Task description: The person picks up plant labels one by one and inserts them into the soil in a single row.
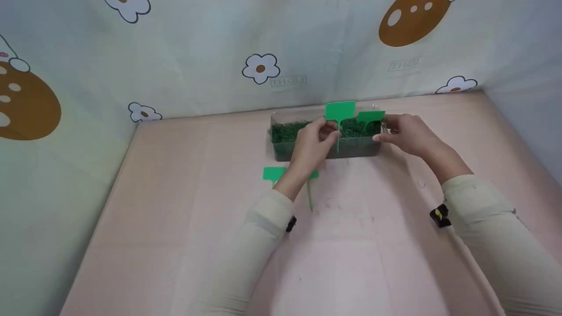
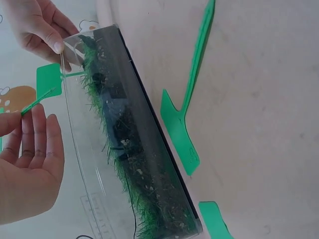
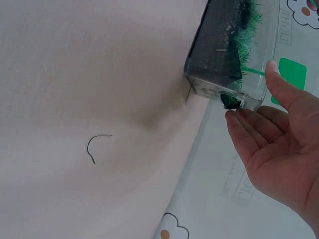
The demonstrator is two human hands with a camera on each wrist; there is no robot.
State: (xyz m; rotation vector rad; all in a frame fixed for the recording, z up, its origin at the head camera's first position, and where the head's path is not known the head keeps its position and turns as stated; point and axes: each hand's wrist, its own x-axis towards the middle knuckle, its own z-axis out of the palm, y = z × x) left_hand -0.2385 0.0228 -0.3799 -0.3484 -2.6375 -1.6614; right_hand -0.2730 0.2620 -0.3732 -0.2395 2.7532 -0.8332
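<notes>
A clear plastic planter box (image 1: 283, 151) holds dark soil and green grass (image 1: 287, 131) near the back of the table. My left hand (image 1: 311, 142) pinches the stem of a green plant label (image 1: 340, 110), its flat head up and its pointed stem in front of the box. At the box's right end, my right hand (image 1: 412, 134) grips the rim and end wall between thumb and fingers, as the right wrist view (image 3: 279, 149) also shows. Beside it, a second plant label (image 1: 371, 116) stands in the grass.
Two more green plant labels (image 1: 274, 173) (image 2: 180, 137) lie on the pink table in front of the box, partly behind my left forearm in the head view. A thin dark strand (image 3: 89, 147) lies on the table at right. A patterned curtain (image 1: 197, 57) hangs behind the box.
</notes>
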